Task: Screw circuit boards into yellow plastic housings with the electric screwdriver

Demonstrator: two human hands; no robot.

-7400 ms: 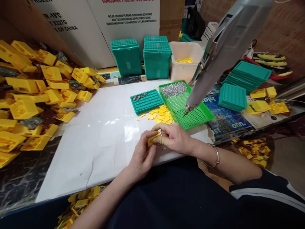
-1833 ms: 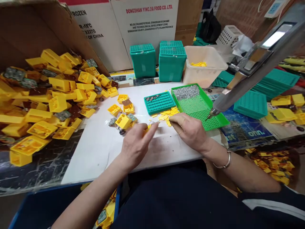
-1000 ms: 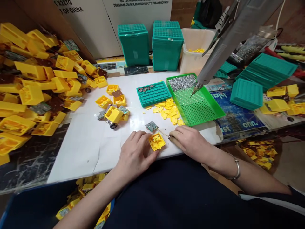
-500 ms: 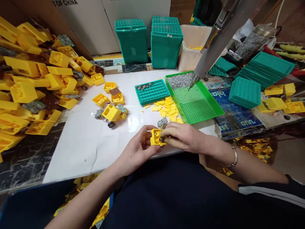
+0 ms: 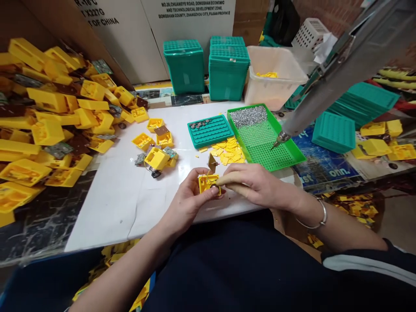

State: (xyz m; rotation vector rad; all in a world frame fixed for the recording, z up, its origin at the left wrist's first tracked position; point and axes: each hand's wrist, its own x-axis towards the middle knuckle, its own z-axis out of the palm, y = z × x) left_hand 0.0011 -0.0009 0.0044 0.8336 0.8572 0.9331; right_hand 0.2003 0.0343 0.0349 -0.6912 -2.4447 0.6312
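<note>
A small open yellow housing (image 5: pixel 204 183) is gripped by my left hand (image 5: pixel 186 200) near the front edge of the white tabletop (image 5: pixel 110 195). My left thumb presses on a dark round part (image 5: pixel 214 186) at its right side. Fingers of my right hand (image 5: pixel 250 184) are drawn together at the housing's right edge; whether they pinch anything is hidden. Just behind the housing, a small circuit board (image 5: pixel 212 161) stands on edge, joined to it by thin wires. Loose yellow flat pieces (image 5: pixel 229 151) lie beyond my right hand.
Screws fill the back of a green tray (image 5: pixel 292 151), with a hanging screwdriver (image 5: pixel 292 125) over it. A teal tray (image 5: pixel 211 132) holds small round parts. Yellow housings (image 5: pixel 156 158) sit at centre left, and a large pile (image 5: pixel 48 130) rises at far left.
The board has turned from lying flatter to upright. My left thumb has moved onto the round part, and my right fingers have drawn back slightly. The view has shifted, and the screwdriver hangs further right.
</note>
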